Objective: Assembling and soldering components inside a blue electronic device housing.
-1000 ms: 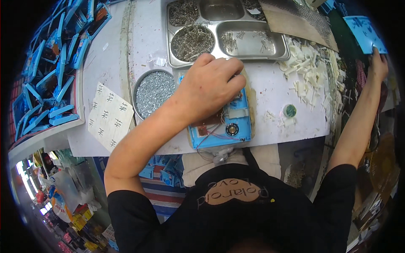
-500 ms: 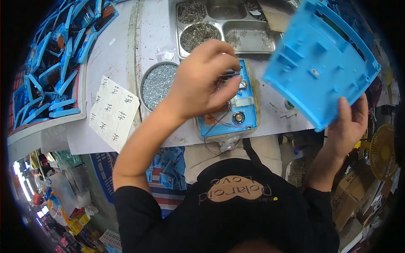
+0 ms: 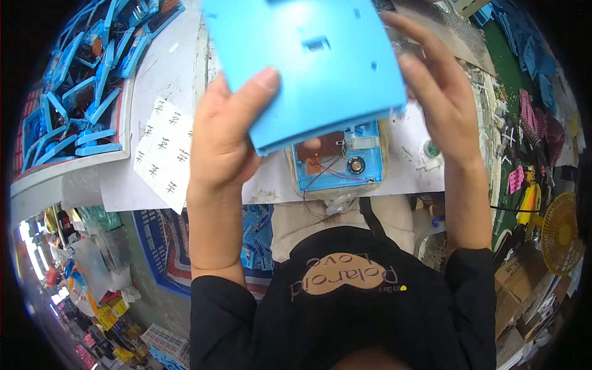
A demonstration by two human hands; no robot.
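Observation:
A blue plastic cover (image 3: 314, 74) is held up above the table, its outer face with a small slot toward me. My left hand (image 3: 228, 132) grips its left edge, thumb on the face and fingers beneath. My right hand (image 3: 447, 102) is at the cover's right edge, fingers apart; whether the fingertips touch it is unclear. Under the cover lies a blue casing (image 3: 336, 180), partly hidden, on a padded base. Inside it show a round speaker (image 3: 356, 164), a brown circuit board and thin red wires. The cover hides the casing's far part.
A bin (image 3: 126, 132) heaped with blue casings stands at the left. Near it lies a white sheet (image 3: 163, 154) with handwritten marks. A yellow fan (image 3: 560, 225) stands at the right. Below the table a blue basket (image 3: 154, 240) holds more blue parts.
The cover has moved left over the casing and turned from its ribbed inside to its outer face. My left hand has left the casing and taken hold of the cover; my right hand moved inward.

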